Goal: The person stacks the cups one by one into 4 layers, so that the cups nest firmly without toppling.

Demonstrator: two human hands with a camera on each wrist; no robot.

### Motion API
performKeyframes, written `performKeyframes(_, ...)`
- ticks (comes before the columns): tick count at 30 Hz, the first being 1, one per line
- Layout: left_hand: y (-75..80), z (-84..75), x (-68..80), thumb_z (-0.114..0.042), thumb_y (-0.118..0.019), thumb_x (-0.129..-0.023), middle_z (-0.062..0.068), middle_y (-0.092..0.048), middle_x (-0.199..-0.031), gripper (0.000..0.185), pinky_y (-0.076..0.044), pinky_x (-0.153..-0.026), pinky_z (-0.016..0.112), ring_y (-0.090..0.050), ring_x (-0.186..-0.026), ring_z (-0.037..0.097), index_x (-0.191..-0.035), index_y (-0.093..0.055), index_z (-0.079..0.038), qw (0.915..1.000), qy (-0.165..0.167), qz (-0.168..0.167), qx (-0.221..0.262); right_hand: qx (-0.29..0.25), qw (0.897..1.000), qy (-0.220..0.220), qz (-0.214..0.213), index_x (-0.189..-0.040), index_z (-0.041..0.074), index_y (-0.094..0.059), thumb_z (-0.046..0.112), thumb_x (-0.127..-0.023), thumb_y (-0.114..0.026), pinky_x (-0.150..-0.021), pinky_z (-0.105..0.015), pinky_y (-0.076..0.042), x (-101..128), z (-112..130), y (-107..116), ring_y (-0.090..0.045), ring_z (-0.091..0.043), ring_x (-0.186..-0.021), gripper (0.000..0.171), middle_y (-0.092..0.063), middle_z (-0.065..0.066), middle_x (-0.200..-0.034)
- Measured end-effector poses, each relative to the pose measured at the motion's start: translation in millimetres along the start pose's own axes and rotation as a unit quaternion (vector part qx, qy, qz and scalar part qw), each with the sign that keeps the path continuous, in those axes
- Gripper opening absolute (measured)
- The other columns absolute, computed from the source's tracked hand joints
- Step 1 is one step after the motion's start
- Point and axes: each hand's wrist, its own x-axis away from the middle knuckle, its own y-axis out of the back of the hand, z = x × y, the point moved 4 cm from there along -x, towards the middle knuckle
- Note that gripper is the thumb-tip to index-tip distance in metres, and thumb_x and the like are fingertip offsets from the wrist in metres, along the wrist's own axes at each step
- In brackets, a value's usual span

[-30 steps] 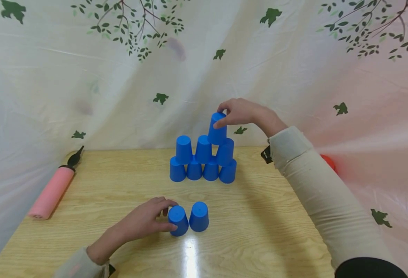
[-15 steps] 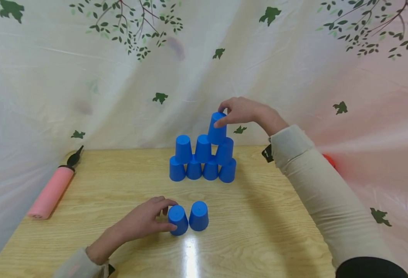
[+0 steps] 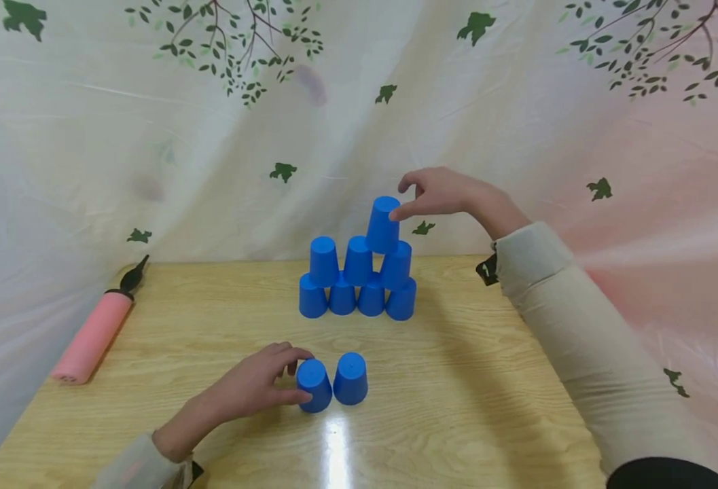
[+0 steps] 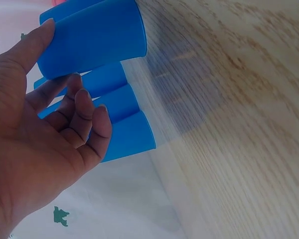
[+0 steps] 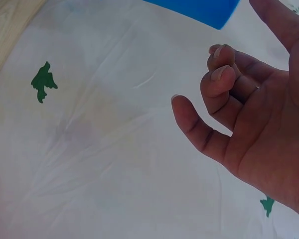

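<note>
Upside-down blue plastic cups form a stepped stack on the wooden table: several in the bottom row, three in the second row, and a top cup (image 3: 382, 229) at the right. Beside that top cup is my right hand (image 3: 444, 192), its fingers parted from the cup and its thumb tip close to the side; whether the thumb still touches cannot be told. Nearer to me, my left hand (image 3: 255, 384) pinches an upside-down cup (image 3: 314, 387) between thumb and forefinger, as the left wrist view of the cup (image 4: 97, 40) also shows. Another cup (image 3: 350, 379) stands just right of it.
A pink hand pump (image 3: 92, 336) with a black nozzle lies at the table's left side. Behind the wooden table (image 3: 224, 305) hangs a pale curtain (image 3: 212, 170) with leaf prints, close behind the stack.
My right hand has loosened its grip on the top cup and drawn a little to the right, leaving the cup on the stack. My left hand has stayed on its cup.
</note>
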Motion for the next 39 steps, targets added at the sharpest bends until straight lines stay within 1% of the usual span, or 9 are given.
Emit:
performKeyframes(4,0.7,0.4,1.1,-0.055,-0.072,-0.086,-0.009,-0.061,-0.103,0.056,-0.051,-0.077,0.028,-0.056,-0.096,0.010,-0.130,-0.061,-0.022,0.9999,-0.008,-0.005,-0.009,0.000,0.999,0.014,-0.030,-0.147,0.012,-0.044,0.055,-0.091,-0.065,-0.083,-0.043,-0.054,19,-1,2,-0.061,-0.030,-0.102,0.074,-0.064,-0.015,-0.118)
performKeyframes(7,1.4,0.4,1.8,-0.055,-0.072,-0.086,-0.009,-0.061,-0.103,0.056,-0.051,-0.077,0.028,-0.056,-0.095,0.010,-0.130,-0.062,-0.021,0.9997,-0.013,-0.010,-0.017,0.001,0.998,0.031,-0.057,-0.146,0.013,-0.047,0.053,-0.092,-0.066,-0.071,-0.036,-0.051,39,5,-3,-0.059,-0.025,-0.085,0.070,-0.064,-0.011,-0.099)
performKeyframes(9,2.0,0.7,2.8,-0.054,-0.073,-0.086,-0.010,-0.061,-0.102,0.055,-0.051,-0.077,0.027,-0.056,-0.094,0.010,-0.129,-0.062,-0.021,0.9996,-0.013,-0.015,-0.021,-0.001,0.997,0.048,-0.066,-0.144,0.013,-0.049,0.050,-0.092,-0.067,-0.065,-0.034,-0.046,51,12,-13,-0.057,-0.022,-0.077,0.066,-0.062,-0.008,-0.089)
performKeyframes(13,4.5,0.8,6.9,-0.052,-0.074,-0.086,-0.011,-0.061,-0.102,0.053,-0.050,-0.076,0.025,-0.057,-0.094,0.012,-0.128,-0.063,-0.021,0.9993,-0.011,-0.030,-0.019,-0.001,0.994,0.088,-0.063,-0.140,0.013,-0.055,0.047,-0.092,-0.069,-0.060,-0.031,-0.044,72,25,-47,-0.055,-0.017,-0.071,0.060,-0.060,-0.001,-0.081)
performKeyframes(18,11.5,0.8,11.4,-0.052,-0.073,-0.087,-0.011,-0.060,-0.100,0.053,-0.049,-0.075,0.025,-0.057,-0.094,0.013,-0.128,-0.064,-0.020,0.9989,-0.020,-0.038,-0.016,-0.002,0.993,0.115,-0.024,-0.137,0.017,-0.057,0.048,-0.092,-0.069,-0.060,-0.029,-0.045,85,35,-97,-0.055,-0.012,-0.071,0.056,-0.059,0.006,-0.080)
performKeyframes(24,25.1,-2.3,8.9,-0.056,-0.070,-0.088,-0.006,-0.060,-0.098,0.055,-0.047,-0.071,0.024,-0.056,-0.091,0.013,-0.127,-0.063,-0.019,0.9973,-0.036,-0.045,-0.046,-0.017,0.991,0.128,0.032,-0.139,0.022,-0.057,0.051,-0.092,-0.068,-0.062,-0.028,-0.045,83,41,-154,-0.054,-0.009,-0.074,0.056,-0.057,0.011,-0.082)
performKeyframes(27,35.4,-7.2,5.0,-0.055,-0.071,-0.088,-0.004,-0.061,-0.098,0.056,-0.047,-0.070,0.024,-0.056,-0.090,0.014,-0.128,-0.063,-0.017,0.9958,-0.044,-0.052,-0.062,-0.024,0.990,0.134,0.042,-0.140,0.023,-0.056,0.053,-0.091,-0.068,-0.062,-0.027,-0.045,82,42,-175,-0.054,-0.008,-0.074,0.059,-0.056,0.011,-0.081)
performKeyframes(33,60.2,-16.9,-0.3,-0.054,-0.073,-0.086,-0.008,-0.060,-0.097,0.057,-0.048,-0.072,0.025,-0.054,-0.090,0.010,-0.128,-0.063,-0.017,0.9943,-0.034,-0.073,-0.069,-0.040,0.986,0.150,0.061,-0.143,0.021,-0.055,0.060,-0.087,-0.068,-0.064,-0.026,-0.046,81,46,-205,-0.055,-0.008,-0.078,0.069,-0.059,0.011,-0.085)
performKeyframes(39,88.0,-29.9,-4.5,-0.050,-0.076,-0.086,-0.005,-0.060,-0.099,0.056,-0.048,-0.074,0.029,-0.054,-0.093,0.013,-0.129,-0.062,-0.017,0.9934,-0.035,-0.091,-0.062,-0.043,0.985,0.154,0.062,-0.141,0.021,-0.056,0.060,-0.087,-0.069,-0.067,-0.026,-0.047,78,49,-215,-0.056,-0.008,-0.081,0.068,-0.068,0.003,-0.099)
